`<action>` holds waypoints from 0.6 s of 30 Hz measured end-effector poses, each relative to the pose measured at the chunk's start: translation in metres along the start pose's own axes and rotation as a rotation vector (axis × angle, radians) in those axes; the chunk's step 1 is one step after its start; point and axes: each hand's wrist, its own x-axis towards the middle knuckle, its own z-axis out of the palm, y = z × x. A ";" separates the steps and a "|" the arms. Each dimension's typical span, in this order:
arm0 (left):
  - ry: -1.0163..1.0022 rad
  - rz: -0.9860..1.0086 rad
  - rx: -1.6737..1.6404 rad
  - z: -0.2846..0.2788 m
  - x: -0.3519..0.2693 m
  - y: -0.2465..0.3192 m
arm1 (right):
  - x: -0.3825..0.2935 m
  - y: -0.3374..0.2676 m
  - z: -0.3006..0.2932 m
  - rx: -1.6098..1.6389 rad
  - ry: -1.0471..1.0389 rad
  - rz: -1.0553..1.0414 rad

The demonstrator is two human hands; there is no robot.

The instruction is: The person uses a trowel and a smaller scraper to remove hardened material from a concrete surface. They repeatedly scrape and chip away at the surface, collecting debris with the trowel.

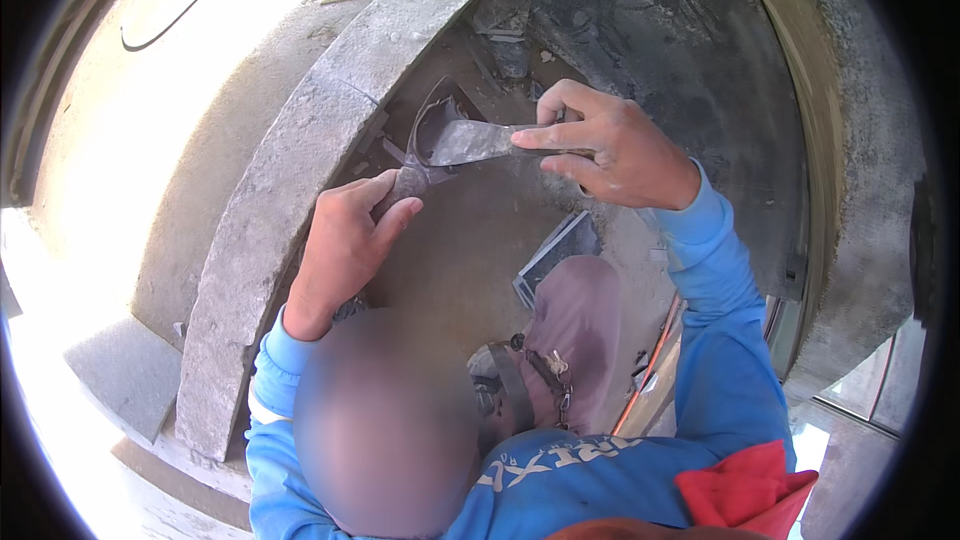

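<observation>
My left hand (349,232) grips the rounded handle end of a trowel (409,184). A dark blade or scoop-like part rises from that handle, its exact shape hard to tell. From the right, my right hand (611,142) holds a metal scraper (480,141) by its narrow handle, thumb and fingers around it. The scraper's wide, dusty blade lies against or just over the dark part of the other tool. Both tools are above the floor, between a rough concrete ledge and my knee.
The long concrete ledge (300,127) curves past my left side. Broken tile pieces (510,37) lie beyond the tools. Stacked grey tile offcuts (559,251) rest near my knee. An orange rod or cord (649,364) lies at the right, and a loose slab (127,367) at the lower left.
</observation>
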 end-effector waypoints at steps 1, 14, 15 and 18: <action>-0.002 0.012 -0.007 0.002 -0.002 -0.002 | -0.003 -0.001 -0.003 0.006 -0.029 0.014; -0.049 -0.067 -0.098 0.004 0.002 -0.009 | 0.000 0.007 -0.003 -0.095 0.085 -0.017; -0.057 -0.101 -0.102 -0.002 0.005 -0.006 | -0.001 0.006 -0.007 -0.110 0.162 -0.004; -0.058 -0.106 -0.152 0.003 0.001 -0.007 | -0.006 -0.002 0.006 -0.044 -0.113 0.038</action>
